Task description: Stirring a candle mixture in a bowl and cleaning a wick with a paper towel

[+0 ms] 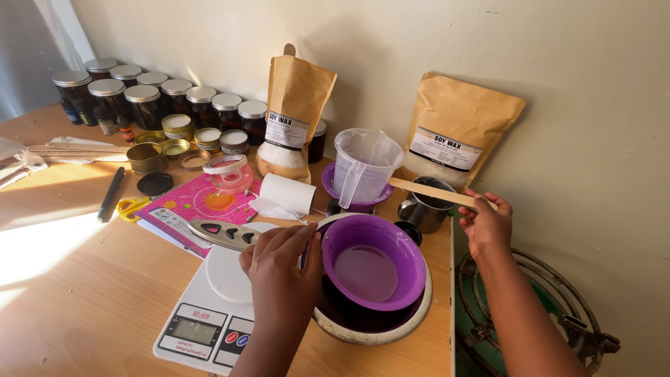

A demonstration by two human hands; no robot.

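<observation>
I'm steadying the purple bowl, which sits inside a metal pot at the surface's right edge, with clear melted liquid pooled in its bottom. My left hand is clenched on the bowl's near-left rim, thumb over the lip. My right hand pinches one end of a flat wooden stick, held up and to the right of the bowl, over a dark metal cup. I judge the stirring step is in hand; next the stick must swing left and tip down into the liquid.
</observation>
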